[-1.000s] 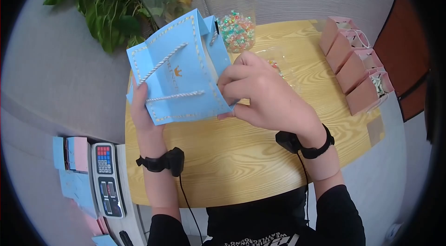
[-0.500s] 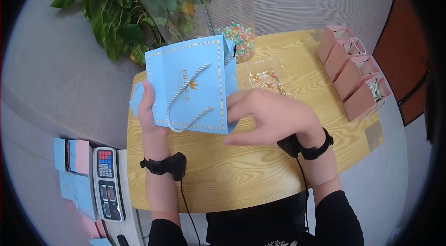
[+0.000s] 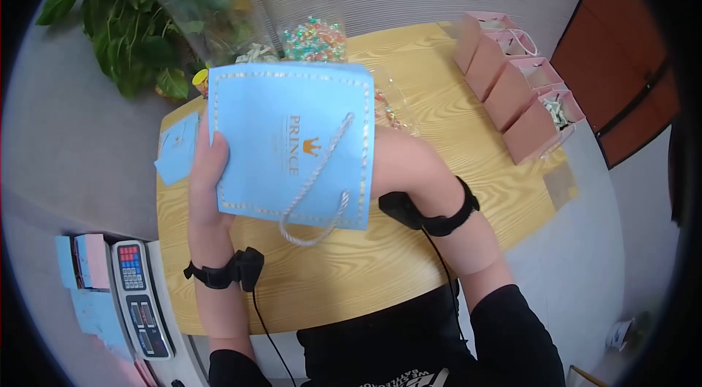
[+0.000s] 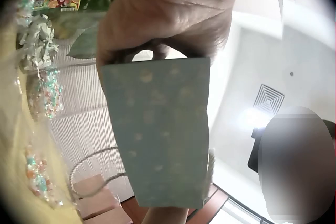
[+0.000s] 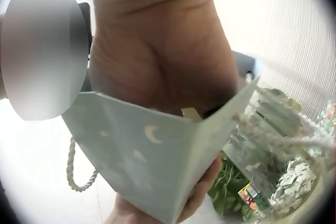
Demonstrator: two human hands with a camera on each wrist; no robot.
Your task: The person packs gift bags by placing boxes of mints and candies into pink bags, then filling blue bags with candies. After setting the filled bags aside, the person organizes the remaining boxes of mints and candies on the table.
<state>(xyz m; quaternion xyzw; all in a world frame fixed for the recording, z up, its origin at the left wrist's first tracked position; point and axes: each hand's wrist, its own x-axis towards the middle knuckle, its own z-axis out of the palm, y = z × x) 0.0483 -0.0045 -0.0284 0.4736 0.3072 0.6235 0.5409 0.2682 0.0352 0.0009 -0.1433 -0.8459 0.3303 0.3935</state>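
Observation:
A light blue paper gift bag (image 3: 292, 145) lettered PRINCE, with a gold crown and white rope handles, is held sideways above the table, its mouth to the right. My left hand (image 3: 208, 167) grips it near the bottom end, thumb over the front panel. In the left wrist view, a patterned side panel (image 4: 163, 134) extends from that hand. My right hand (image 5: 163, 66) reaches into the mouth up to about the wrist. Its fingers are hidden inside the bag, so I cannot tell what they do. A pale strip (image 5: 191, 113) shows at the opening beside it.
Several pink bags (image 3: 545, 131) line the table's right side. Behind the blue bag are a clear tray (image 3: 402, 94) of candies, wrapped candies (image 3: 318, 39) in a clear container and white paper shreds (image 3: 259, 54). A folded blue bag (image 3: 175, 149) lies left, a scale (image 3: 135, 266) lower left.
The bag has swung from tilted to nearly level, its front panel turned toward the head camera. My right hand, earlier at the mouth with its thumb outside, has gone deeper inside.

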